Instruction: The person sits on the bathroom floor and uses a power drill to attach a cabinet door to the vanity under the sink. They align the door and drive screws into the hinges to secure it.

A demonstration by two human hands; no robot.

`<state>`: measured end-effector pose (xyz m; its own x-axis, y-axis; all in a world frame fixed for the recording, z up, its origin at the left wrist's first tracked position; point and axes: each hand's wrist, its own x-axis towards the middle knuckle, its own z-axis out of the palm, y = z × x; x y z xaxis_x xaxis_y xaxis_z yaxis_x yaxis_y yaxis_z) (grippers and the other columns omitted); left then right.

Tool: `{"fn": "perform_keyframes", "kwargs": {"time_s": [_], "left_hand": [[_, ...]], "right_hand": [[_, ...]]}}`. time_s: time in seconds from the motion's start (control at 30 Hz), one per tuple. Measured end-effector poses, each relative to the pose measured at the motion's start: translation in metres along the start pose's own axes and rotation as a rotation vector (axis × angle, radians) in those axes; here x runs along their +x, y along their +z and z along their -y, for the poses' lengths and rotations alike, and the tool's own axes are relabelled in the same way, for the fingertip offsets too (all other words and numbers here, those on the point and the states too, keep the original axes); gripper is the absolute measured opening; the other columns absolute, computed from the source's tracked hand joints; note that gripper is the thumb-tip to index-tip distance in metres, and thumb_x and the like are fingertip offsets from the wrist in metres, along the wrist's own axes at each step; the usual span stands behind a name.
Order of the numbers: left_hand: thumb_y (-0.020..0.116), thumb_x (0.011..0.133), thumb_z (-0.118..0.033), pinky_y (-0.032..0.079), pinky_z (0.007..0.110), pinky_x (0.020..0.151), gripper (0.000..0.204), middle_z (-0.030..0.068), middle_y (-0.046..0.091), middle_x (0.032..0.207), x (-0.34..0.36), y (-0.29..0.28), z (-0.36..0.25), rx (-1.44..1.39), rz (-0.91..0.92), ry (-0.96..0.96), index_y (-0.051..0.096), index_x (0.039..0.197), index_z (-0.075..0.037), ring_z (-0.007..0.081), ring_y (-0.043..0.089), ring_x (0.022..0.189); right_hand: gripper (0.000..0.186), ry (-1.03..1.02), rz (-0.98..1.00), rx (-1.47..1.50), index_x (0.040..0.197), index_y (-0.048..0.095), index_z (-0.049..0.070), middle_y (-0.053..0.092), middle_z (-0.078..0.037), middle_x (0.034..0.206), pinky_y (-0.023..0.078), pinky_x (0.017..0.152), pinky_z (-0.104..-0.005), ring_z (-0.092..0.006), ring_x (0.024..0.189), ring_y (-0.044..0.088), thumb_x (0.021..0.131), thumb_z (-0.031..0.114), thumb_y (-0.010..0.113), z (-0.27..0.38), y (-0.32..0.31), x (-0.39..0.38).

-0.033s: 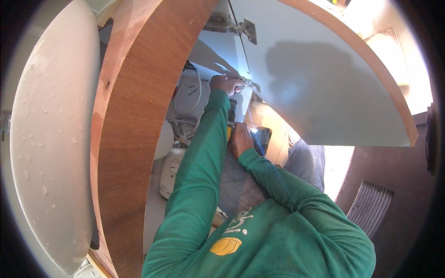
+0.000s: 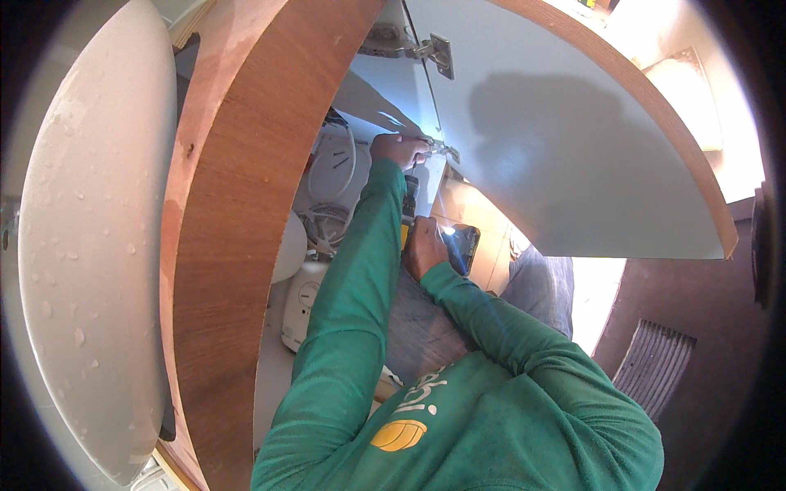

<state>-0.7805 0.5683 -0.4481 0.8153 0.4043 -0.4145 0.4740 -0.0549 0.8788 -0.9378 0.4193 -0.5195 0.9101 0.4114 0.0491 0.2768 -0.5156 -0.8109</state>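
Observation:
My left hand reaches into the cabinet, fingers closed on the lower metal hinge where it meets the white cabinet door. My right hand is below it, wrapped round the grip of a yellow and black cordless drill. The drill points up toward that hinge, its lit lamp and battery base showing right of my hand; where the bit's tip touches is too small to tell. A second hinge is fixed higher on the door.
A thick curved wooden cabinet panel stands left of my arms, with a white basin beyond it, speckled with drops. Inside are coiled hoses and a white appliance. A dark panel with a ribbed vent is at right.

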Motion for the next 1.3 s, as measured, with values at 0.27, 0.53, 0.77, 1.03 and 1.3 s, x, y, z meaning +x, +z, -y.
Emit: {"fn": "perform_keyframes", "kwargs": {"time_s": [0.27,0.53,0.77,1.03,1.3], "left_hand": [[0.084,0.079,-0.010,0.054,0.025,0.062,0.028,0.0085,0.074,0.092,-0.008,0.000,0.012,-0.049,0.025,0.043,0.074,0.103,0.001,0.0162,0.069,0.072],[0.084,0.080,-0.017,0.055,0.032,0.088,0.047,0.0153,0.074,0.111,-0.020,-0.011,0.034,-0.018,0.064,0.286,0.071,0.119,0.005,0.0197,0.069,0.099],[0.082,0.078,-0.053,0.052,0.044,0.101,0.088,0.0270,0.067,0.125,-0.098,-0.022,0.015,0.702,-0.105,0.272,0.057,0.136,0.009,0.0387,0.068,0.113],[0.080,0.072,-0.067,0.053,0.052,0.089,0.086,0.0305,0.068,0.111,-0.177,-0.014,0.032,0.842,-0.197,0.084,0.062,0.111,0.008,0.0474,0.067,0.104],[0.083,0.070,-0.065,0.054,0.055,0.085,0.079,0.0275,0.068,0.105,-0.171,-0.010,0.031,0.888,-0.222,0.100,0.059,0.103,0.004,0.0471,0.067,0.099]], "right_hand": [[0.039,-0.008,0.003,-0.054,0.118,0.044,-0.003,0.051,-0.027,0.112,0.051,0.086,-0.0541,-0.0491,0.106,0.057,0.085,0.004,0.063,-0.007,0.004,-0.002],[0.042,-0.014,-0.012,-0.055,0.120,0.045,-0.004,0.051,-0.028,0.113,0.051,0.087,-0.0523,-0.0495,0.105,0.057,0.082,0.000,0.062,-0.005,0.004,-0.001],[0.050,-0.010,-0.025,-0.034,0.126,0.043,-0.005,0.051,-0.029,0.115,0.051,0.087,-0.0537,-0.0510,0.107,0.057,0.081,0.001,0.066,0.003,-0.005,-0.003],[0.033,0.102,-0.025,0.372,0.122,0.054,-0.004,0.059,-0.028,0.120,0.048,0.095,-0.0480,-0.0439,0.111,0.060,0.101,0.021,0.051,-0.013,0.013,-0.009],[0.056,0.487,0.008,0.815,0.109,0.058,-0.002,0.066,-0.022,0.107,0.047,0.092,-0.0448,-0.0327,0.103,0.062,0.112,0.041,0.023,0.013,0.000,0.001]]}}
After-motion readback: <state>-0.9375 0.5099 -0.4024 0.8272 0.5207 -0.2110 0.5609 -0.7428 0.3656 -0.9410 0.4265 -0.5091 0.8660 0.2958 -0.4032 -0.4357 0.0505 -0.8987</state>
